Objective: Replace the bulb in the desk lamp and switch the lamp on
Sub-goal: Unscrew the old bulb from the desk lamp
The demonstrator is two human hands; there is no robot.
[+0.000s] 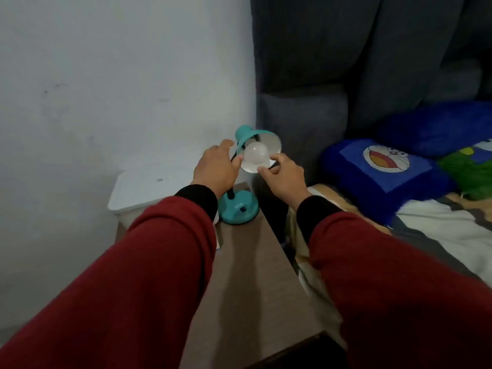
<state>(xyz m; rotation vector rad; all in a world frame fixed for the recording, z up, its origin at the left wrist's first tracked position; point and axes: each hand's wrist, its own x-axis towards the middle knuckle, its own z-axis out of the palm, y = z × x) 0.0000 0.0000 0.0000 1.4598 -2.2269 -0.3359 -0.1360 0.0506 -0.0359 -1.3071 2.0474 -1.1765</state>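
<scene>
A teal desk lamp stands on its round base [239, 209] at the far end of a brown table [247, 275]. Its shade [270, 141] is tilted towards me, white inside. A white bulb [255, 153] sits in the shade, unlit. My left hand [215, 166] is closed around the shade's neck from the left, thumb against the rim. My right hand [285, 174] is at the lower right of the shade. Its thumb and forefinger are apart, with their tips at the bulb's edge and not closed around it.
A white lidded bin [138, 193] stands left of the table against the white wall. To the right is a bed with a blue cartoon pillow [383, 171] and a grey padded headboard [346, 75]. Red sleeves cover the near half of the table.
</scene>
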